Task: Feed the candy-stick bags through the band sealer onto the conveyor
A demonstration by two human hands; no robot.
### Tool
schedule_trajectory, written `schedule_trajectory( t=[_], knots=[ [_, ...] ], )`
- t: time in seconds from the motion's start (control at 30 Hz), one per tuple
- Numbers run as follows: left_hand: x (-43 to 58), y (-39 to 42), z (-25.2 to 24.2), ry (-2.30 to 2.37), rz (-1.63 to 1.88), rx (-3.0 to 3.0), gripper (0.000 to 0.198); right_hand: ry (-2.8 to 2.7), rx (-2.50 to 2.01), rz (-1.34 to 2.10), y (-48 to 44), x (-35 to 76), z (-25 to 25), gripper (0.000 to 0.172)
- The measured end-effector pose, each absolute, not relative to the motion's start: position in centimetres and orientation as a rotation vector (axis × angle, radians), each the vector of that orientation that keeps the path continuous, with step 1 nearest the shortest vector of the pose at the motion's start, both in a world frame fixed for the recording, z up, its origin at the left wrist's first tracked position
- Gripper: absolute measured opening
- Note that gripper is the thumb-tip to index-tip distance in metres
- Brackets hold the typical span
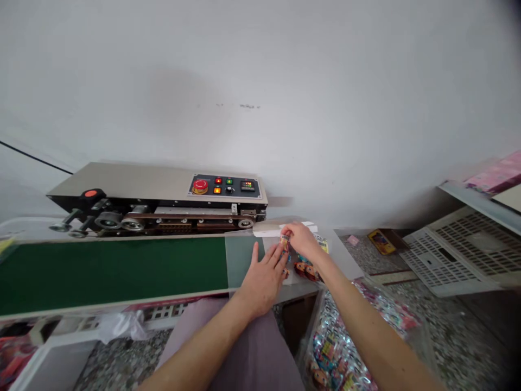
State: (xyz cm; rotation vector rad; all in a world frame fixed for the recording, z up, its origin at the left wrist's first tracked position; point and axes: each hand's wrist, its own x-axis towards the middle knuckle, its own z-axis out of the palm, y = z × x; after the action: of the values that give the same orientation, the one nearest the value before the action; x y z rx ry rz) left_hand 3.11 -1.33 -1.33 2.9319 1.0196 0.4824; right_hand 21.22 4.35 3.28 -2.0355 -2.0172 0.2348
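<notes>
My left hand lies flat with its fingers spread, fingertips touching a small printed plastic packet on the pale sheet at the right end of the green conveyor belt. Bent fingers of my right hand pinch the upper edge of that packet, close to the white guide strip. Beneath my right wrist are more printed packets with cartoon faces. Part of the packet is hidden behind my left fingers.
Behind the belt stands a band sealing machine with a red stop button, lit switches and a display. A large clear bag of shiny packets sits below right. On the right are a white plastic crate and a small box.
</notes>
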Motion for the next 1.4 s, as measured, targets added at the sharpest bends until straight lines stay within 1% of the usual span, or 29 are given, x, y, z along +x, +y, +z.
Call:
schedule_trajectory(
  t=[0.1,0.17,0.23,0.3,0.4,0.53,0.63,0.77,1.07,1.2,1.27,1.33,1.4],
  knots=[
    [3.0,-1.5,-1.1,1.011,0.501,2.902,0.054,-2.005,-2.025,0.218,4.4,21.1,3.4,0.032],
    [2.8,-1.6,-0.9,1.008,0.510,2.886,0.054,-1.985,-2.006,0.177,3.9,21.5,3.8,0.037],
    [2.7,-1.6,-0.6,1.035,0.521,2.865,0.053,-1.940,-1.994,0.098,2.5,22.6,4.3,0.043],
    [2.6,-1.3,-0.3,1.068,0.519,2.838,0.051,-1.878,-2.018,-0.011,0.5,23.8,4.1,0.044],
    [2.6,-0.6,0.1,1.065,0.504,2.825,0.051,-1.849,-2.127,-0.236,-3.0,24.7,2.1,0.040],
    [2.5,0.4,0.0,0.964,0.473,2.846,0.056,-1.960,-2.175,-0.354,-5.4,23.3,-1.0,0.049],
    [2.0,0.3,-0.4,1.058,0.429,2.832,0.056,-2.038,-2.151,-0.334,-5.0,21.5,-1.6,0.051],
    [0.6,-0.2,-0.5,1.217,0.375,2.837,0.056,-2.079,-2.103,-0.301,-3.7,19.6,-0.9,0.050],
    [-3.4,0.3,-0.5,1.376,0.369,2.840,0.053,-2.012,-2.118,-0.219,-2.1,15.0,-0.2,0.049],
    [-4.1,0.5,0.8,1.505,0.312,2.776,0.055,-1.983,-2.014,-0.143,-1.4,15.7,0.9,0.043],
    [-3.1,0.4,1.5,1.480,0.326,2.775,0.053,-1.951,-1.942,-0.052,-0.3,16.5,1.6,0.042],
    [-1.3,0.2,1.7,1.333,0.343,2.814,0.051,-1.951,-1.891,0.035,1.1,17.0,2.2,0.045],
    [0.5,0.1,1.2,1.197,0.345,2.850,0.052,-1.983,-1.874,0.081,2.8,17.1,2.6,0.043]
  ],
)
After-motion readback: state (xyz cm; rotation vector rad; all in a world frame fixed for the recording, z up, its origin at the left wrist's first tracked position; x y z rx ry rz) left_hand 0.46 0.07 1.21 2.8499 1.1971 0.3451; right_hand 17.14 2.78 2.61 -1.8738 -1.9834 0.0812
